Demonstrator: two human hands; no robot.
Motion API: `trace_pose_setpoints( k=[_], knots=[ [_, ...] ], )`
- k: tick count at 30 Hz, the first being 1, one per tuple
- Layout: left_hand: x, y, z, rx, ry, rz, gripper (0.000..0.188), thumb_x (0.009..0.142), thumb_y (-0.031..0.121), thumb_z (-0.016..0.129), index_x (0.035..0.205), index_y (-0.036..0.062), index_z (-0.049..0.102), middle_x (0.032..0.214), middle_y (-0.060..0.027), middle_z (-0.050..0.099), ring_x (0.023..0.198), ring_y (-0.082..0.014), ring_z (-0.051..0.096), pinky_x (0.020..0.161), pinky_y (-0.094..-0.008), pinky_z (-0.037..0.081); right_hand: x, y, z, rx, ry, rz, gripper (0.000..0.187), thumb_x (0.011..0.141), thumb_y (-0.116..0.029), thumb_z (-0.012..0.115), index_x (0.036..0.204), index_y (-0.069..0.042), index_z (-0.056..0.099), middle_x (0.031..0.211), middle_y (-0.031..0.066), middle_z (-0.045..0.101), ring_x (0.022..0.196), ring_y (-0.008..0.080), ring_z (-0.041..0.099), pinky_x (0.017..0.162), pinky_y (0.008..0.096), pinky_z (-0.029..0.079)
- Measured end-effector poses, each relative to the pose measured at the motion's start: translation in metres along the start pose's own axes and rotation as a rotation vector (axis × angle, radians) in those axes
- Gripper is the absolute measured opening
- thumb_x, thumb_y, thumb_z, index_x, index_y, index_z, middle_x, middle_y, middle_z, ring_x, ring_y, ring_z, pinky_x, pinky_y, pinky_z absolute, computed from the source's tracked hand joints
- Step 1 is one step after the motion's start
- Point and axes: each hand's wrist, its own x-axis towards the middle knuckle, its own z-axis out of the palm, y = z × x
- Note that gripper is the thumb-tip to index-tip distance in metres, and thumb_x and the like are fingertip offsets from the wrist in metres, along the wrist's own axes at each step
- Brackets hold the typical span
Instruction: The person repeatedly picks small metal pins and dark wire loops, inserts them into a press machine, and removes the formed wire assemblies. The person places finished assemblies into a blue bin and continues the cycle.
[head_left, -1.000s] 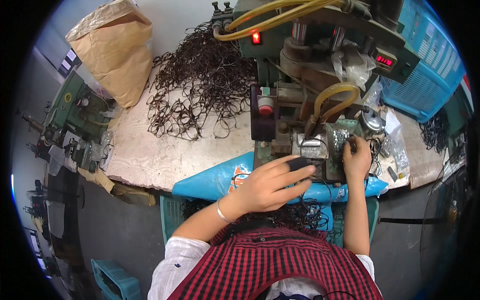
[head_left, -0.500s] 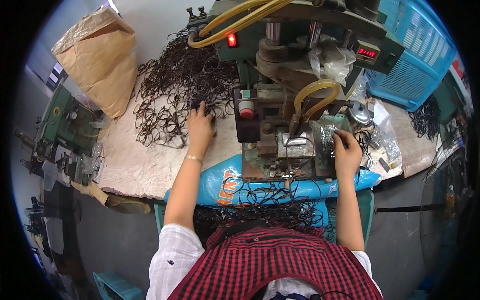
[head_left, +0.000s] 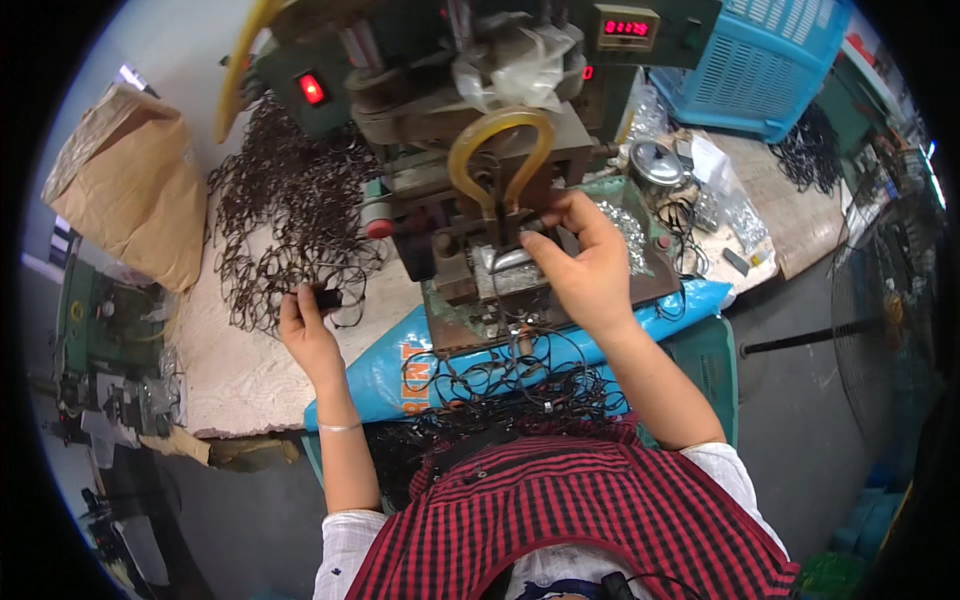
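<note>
My left hand (head_left: 312, 340) is at the near edge of a heap of dark looped cords (head_left: 290, 190) on the left of the bench. Its thumb and fingers close on a black cord loop (head_left: 362, 298), and something dark shows at the fingertips. My right hand (head_left: 590, 265) reaches into the green press machine (head_left: 480, 150), thumb and forefinger pinched beside the metal jig (head_left: 512, 262) under the curved yellow hose (head_left: 500, 120). What sits between those fingers is too small to make out. Small shiny metal pieces (head_left: 628, 235) lie on the plate behind this hand.
A blue plastic sheet (head_left: 375, 370) covers the bench's front edge, with more black cords (head_left: 540, 385) hanging over it. A brown paper sack (head_left: 130, 190) stands at far left. At back right are a blue crate (head_left: 745, 65), a round metal lidded container (head_left: 657, 163) and clear bags.
My right hand has moved left from the metal pieces to the jig. My left hand has come nearer and closed on a cord loop. The view has shifted, bringing the machine closer.
</note>
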Motion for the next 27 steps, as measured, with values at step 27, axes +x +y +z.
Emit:
trace_pose_setpoints(
  k=[27],
  knots=[
    [-0.057, 0.141, 0.11, 0.211, -0.688, 1.313, 0.022, 0.072, 0.002, 0.081, 0.083, 0.0096, 0.064, 0.098, -0.0067, 0.072, 0.07, -0.0168, 0.063, 0.071, -0.0337, 0.063, -0.011, 0.068, -0.096, -0.918, 0.22, -0.186, 0.013, 0.079, -0.009, 0.076, 0.09, -0.003, 0.072, 0.113, 0.0199, 0.07, 0.115, 0.0375, 0.063, 0.099, 0.0444, 0.05]
  ],
)
